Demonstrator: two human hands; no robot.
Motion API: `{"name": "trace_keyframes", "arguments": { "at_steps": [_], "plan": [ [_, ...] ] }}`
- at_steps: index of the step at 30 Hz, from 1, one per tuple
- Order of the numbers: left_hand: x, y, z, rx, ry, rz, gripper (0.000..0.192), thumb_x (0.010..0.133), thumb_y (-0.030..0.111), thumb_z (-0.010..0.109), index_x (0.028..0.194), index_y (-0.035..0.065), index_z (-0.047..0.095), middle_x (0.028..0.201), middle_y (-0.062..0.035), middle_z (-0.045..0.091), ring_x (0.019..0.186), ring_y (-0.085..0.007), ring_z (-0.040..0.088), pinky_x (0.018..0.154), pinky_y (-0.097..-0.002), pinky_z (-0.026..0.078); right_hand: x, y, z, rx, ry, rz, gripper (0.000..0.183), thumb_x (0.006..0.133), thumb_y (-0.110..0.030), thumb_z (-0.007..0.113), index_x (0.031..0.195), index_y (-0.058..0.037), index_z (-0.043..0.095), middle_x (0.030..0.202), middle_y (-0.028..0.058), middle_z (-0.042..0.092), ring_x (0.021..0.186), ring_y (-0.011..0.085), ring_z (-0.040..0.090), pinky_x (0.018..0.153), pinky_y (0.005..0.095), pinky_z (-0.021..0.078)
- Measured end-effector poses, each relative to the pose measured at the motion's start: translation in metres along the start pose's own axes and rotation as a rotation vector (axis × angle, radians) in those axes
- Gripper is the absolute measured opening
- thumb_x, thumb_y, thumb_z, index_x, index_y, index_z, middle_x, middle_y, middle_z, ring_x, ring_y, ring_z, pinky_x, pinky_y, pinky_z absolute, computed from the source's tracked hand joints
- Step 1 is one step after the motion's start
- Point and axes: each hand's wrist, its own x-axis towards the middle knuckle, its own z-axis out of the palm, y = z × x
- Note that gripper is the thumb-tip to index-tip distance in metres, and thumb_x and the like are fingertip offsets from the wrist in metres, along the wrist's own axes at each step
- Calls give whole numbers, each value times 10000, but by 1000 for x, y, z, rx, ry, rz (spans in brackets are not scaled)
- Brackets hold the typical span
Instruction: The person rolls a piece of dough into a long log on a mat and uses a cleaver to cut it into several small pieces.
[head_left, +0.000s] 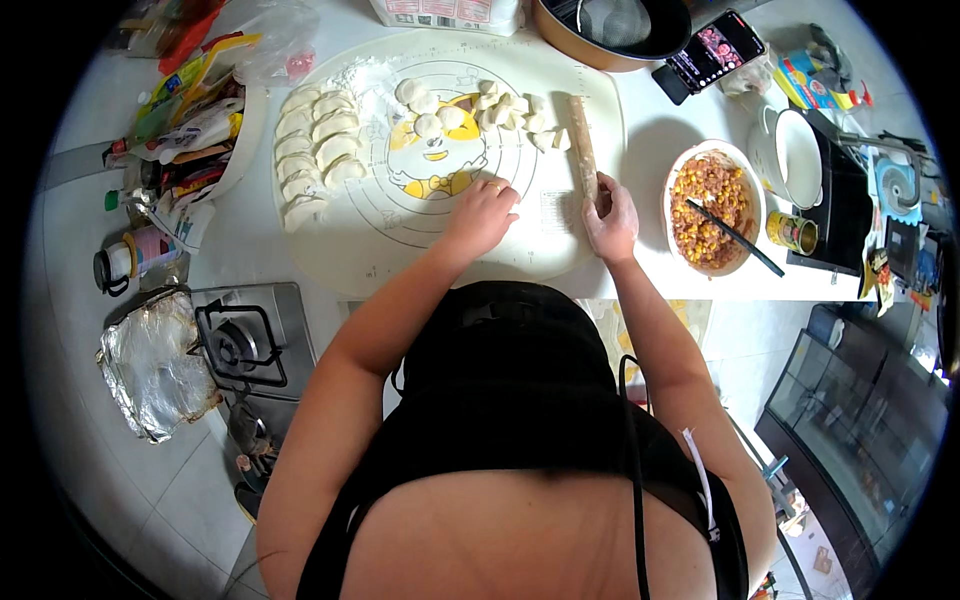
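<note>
My right hand (613, 217) grips the near end of a floured wooden rolling pin (582, 142), which lies lengthwise at the right side of a printed silicone kneading mat (330, 251). My left hand (484, 214) is over the mat's middle, back of the hand up and fingers bent; what is under the palm is hidden. Beyond it lie several flattened dough rounds (427, 125) on the cartoon print. Small cut dough pieces (510, 112) are grouped to their right. Two columns of folded dumplings (337, 135) line the mat's left side, beside scattered flour (364, 75).
Right of the mat, a white bowl (666, 187) holds a meat and corn filling with black chopsticks (739, 238). An opened can (791, 232) and a white pot (796, 157) stand beyond. Behind are a pan (555, 41) and a phone (716, 52). A gas burner (234, 345) is at left.
</note>
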Motion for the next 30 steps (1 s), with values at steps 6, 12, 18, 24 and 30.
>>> {"name": "trace_keyframes", "arguments": {
  "at_steps": [6,12,18,24,30],
  "plan": [
    [3,2,-12,72,18,85,234,758,193,745,950,103,645,1002,-39,617,982,-254,572,846,-381,480,0,2,2,-42,-1,-4,450,779,-166,698,1206,-50,617,1012,144,645,896,300,642,826,391,516],
    [2,0,-5,71,-71,58,224,785,200,723,985,121,659,1031,-25,625,1008,-244,574,852,-362,488,0,4,2,-17,-25,5,439,785,-162,702,1204,-59,620,1000,139,642,905,295,642,828,390,516],
    [2,4,-7,24,137,-39,288,756,140,717,1036,128,652,1023,-36,640,1033,-246,580,871,-371,485,0,2,1,-20,-30,4,441,780,-157,711,1201,-60,621,985,137,639,894,292,641,821,393,516],
    [-5,-8,3,-21,49,26,319,770,172,749,1072,150,649,1027,-64,646,1029,-278,585,878,-400,480,0,3,2,-13,-25,11,430,785,-167,709,1193,-58,626,981,136,643,891,292,644,817,393,519],
    [-4,-1,6,-82,-1,-144,364,776,83,680,1129,135,605,1022,-69,652,1052,-296,580,916,-402,465,1,7,2,5,-34,15,430,784,-175,710,1192,-63,628,993,137,648,884,297,646,817,390,520]
  ]
}}
